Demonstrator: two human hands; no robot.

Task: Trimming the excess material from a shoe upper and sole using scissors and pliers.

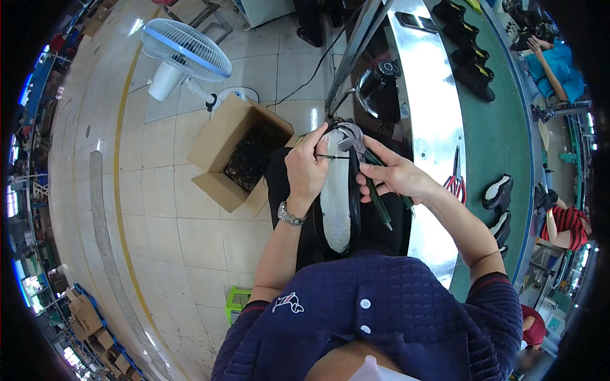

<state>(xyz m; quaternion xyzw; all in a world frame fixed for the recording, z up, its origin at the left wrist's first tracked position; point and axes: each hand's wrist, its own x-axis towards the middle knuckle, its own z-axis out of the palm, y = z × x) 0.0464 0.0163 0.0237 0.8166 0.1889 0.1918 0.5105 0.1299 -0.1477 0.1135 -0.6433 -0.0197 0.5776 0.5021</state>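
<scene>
The left hand's fingers clamp a white-bottomed black shoe, the right hand's grip green-handled metal pincers, seemingly working its edge, needing steadiness.

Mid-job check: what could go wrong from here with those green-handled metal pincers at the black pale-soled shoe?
The green-handled metal pincers in the right hand sit close to the left hand; a slip might pinch a finger.
The black pale-soled shoe, held sole up, could twist if the left hand's hold loosens.
The thin dark strand across the shoe might snag.
</scene>
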